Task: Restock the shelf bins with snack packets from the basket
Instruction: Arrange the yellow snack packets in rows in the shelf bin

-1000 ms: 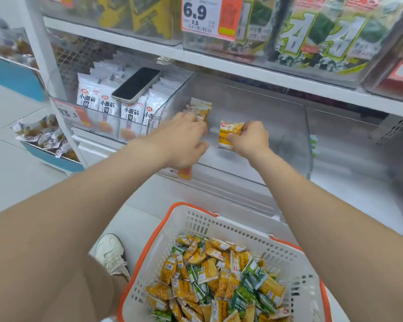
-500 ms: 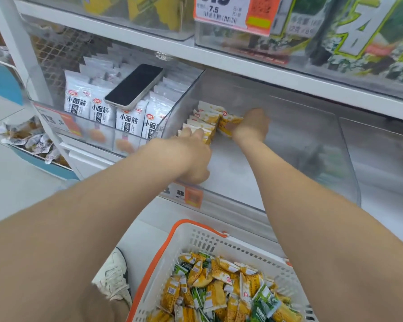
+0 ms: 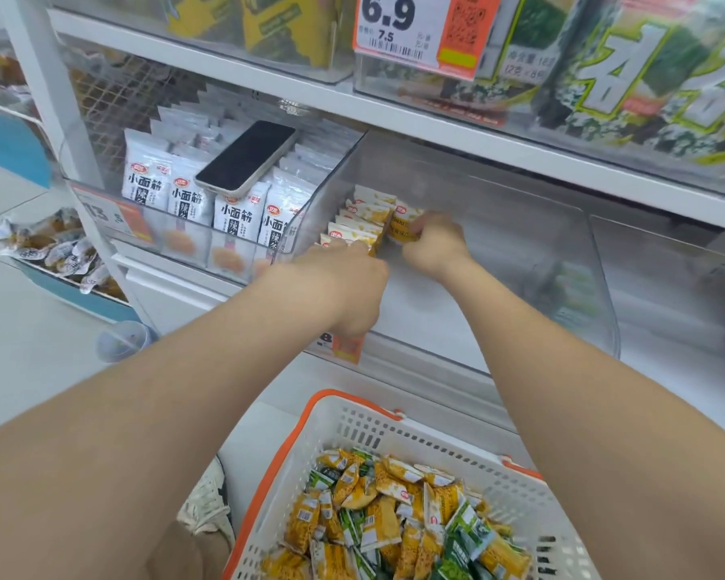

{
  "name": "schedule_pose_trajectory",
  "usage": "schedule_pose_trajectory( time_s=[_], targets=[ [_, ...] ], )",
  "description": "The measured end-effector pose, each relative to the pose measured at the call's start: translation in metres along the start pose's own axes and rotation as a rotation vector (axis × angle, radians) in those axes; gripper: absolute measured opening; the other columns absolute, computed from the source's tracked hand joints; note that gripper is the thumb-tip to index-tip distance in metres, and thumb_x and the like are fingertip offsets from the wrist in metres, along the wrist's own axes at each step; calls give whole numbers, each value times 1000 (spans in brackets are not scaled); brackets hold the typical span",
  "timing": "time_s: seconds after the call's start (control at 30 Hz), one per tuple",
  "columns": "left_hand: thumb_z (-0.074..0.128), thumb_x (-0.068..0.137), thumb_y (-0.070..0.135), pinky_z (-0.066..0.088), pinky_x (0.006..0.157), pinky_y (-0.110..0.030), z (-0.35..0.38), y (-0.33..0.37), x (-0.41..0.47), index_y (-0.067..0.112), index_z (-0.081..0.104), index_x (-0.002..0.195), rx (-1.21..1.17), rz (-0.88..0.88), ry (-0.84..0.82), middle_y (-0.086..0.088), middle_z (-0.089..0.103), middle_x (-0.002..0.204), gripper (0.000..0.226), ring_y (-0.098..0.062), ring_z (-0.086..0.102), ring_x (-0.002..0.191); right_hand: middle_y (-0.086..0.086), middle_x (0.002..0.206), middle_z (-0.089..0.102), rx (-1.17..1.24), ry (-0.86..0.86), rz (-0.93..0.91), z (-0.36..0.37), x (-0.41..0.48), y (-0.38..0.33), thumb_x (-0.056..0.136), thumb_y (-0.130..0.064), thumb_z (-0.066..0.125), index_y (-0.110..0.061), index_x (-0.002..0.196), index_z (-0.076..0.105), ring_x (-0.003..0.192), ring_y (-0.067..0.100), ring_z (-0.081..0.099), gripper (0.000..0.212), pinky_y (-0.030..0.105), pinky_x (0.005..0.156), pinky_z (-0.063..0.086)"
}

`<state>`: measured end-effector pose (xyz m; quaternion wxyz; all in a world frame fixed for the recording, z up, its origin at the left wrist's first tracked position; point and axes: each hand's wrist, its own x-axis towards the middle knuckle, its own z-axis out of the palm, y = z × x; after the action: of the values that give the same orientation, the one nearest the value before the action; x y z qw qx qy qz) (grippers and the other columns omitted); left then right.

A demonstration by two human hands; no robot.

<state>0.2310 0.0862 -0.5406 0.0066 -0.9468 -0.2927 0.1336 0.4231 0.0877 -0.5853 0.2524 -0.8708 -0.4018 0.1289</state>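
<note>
While both hands are inside the clear shelf bin (image 3: 561, 253), the right hand (image 3: 434, 249) has its fingers curled round one yellow snack packet (image 3: 407, 223). It holds the packet upright, just to the right of a row of matching packets (image 3: 363, 221).

That row stands on edge along the bin's left wall and runs from front to back. The held packet sits beside the row's rear half, touching it or nearly so, with its face turned toward the front like the others.

The left hand (image 3: 344, 282) is nearer the viewer, at the front end of the row, with its fingertips against the foremost packet. Its back faces the camera, so it is unclear whether it grips the packet or only steadies it.

The packet probably either tucks leftward into the row or starts a second row alongside it. The right hand is the one placed to set it down.

The rest of the bin, to the right, is bare. Below, between the forearms, an orange-rimmed white basket (image 3: 394, 429) holds a heap of yellow and green packets.
</note>
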Motion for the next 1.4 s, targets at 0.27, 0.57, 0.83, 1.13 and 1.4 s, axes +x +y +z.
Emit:
schedule_pose_trajectory(
  time_s=[0.27, 0.57, 0.83, 1.13, 1.4],
  targets=[
    [45, 102, 30, 32, 68, -36, -6, 27, -67, 17, 54, 117, -12, 102, 521, -8, 56, 113, 22, -32, 56, 108, -11, 62, 54, 35, 249, -583, -54, -148, 14, 90, -13, 50, -21, 104, 66, 63, 15, 50, 22, 34, 68, 46],
    [44, 100, 29, 43, 64, -35, 70, 112, -133, 24, 55, 98, 54, 380, 35, -6, 66, 101, 12, -32, 65, 87, 6, 95, 67, -591, -537, -572, -18, -289, 117, 91, -22, 48, -23, 105, 63, 86, 33, 63, 20, 37, 66, 50],
    [43, 103, 19, 59, 70, -47, 130, 145, -132, 15, 58, 100, 167, 553, -315, -4, 52, 82, 15, -28, 59, 73, 14, 105, 59, -913, -1129, -528, 66, -338, 231, 89, -9, 71, -7, 118, 60, 82, 31, 59, 31, 31, 47, 37],
    [43, 106, 26, 60, 71, -46, 133, 157, -118, 17, 62, 113, 158, 599, -324, -7, 62, 95, 23, -28, 64, 77, 12, 91, 60, -930, -1064, -568, 90, -356, 256, 88, 6, 65, -6, 91, 62, 69, 28, 51, 13, 34, 49, 40],
    [42, 106, 21, 60, 78, -47, 124, 148, -117, 15, 62, 101, 72, 450, -378, -6, 61, 92, 21, -31, 66, 87, 5, 73, 64, -329, -835, -432, 57, -322, 216, 86, -17, 58, -14, 79, 59, 68, 25, 59, 8, 44, 64, 55]
  ],
)
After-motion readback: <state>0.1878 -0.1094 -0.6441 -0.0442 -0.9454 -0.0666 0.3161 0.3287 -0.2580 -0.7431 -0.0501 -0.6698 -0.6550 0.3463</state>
